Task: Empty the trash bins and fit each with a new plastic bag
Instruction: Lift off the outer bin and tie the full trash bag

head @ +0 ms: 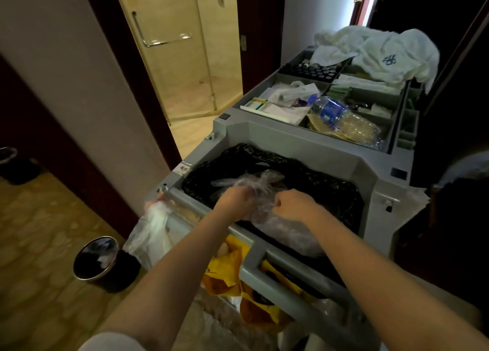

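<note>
Both my hands reach over the grey housekeeping cart [299,149] into its waste compartment, which is lined with a black bag [325,189]. My left hand [232,199] and my right hand [293,205] each grip a clear plastic trash bag [280,226] that lies crumpled on the black liner, its top bunched between them. A small round black trash bin [98,258] with a shiny rim stands on the floor left of the cart, with a bit of clear plastic inside.
A white plastic bag [153,231] hangs from the cart's left corner, yellow bags [232,274] below its handle. The cart's top tray holds a water bottle [338,115], supplies and white towels [381,51]. A bathroom doorway opens ahead left. A second bin [8,154] sits far left.
</note>
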`<state>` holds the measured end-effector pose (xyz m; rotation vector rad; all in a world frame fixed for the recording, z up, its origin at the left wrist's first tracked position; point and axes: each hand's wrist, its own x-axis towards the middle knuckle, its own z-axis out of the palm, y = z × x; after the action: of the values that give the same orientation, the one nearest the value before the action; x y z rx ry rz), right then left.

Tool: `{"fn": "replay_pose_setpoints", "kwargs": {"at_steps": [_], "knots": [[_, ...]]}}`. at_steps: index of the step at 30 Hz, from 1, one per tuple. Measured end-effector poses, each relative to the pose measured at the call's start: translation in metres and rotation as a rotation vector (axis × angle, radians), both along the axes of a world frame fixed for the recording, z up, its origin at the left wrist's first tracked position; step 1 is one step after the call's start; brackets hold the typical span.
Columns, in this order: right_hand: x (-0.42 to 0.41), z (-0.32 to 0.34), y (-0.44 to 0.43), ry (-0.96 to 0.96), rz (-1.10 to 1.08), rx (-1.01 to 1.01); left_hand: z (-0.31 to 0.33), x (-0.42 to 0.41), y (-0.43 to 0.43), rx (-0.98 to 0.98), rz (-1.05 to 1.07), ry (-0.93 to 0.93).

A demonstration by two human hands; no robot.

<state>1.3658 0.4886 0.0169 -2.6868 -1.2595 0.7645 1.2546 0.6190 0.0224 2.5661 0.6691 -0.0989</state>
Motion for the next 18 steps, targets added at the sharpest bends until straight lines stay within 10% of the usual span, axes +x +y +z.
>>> {"fn": "replay_pose_setpoints", "kwargs": {"at_steps": [7,18], "knots": [[-0.086,0.033,0.077,-0.072,0.084,0.318,0.03,-0.1,0.059,-0.003,0.234,-0.309],[-0.335,0.04,0.26,0.229,0.412,0.451,0.023,-0.407,0.182,-0.051,0.769,-0.275]]}}
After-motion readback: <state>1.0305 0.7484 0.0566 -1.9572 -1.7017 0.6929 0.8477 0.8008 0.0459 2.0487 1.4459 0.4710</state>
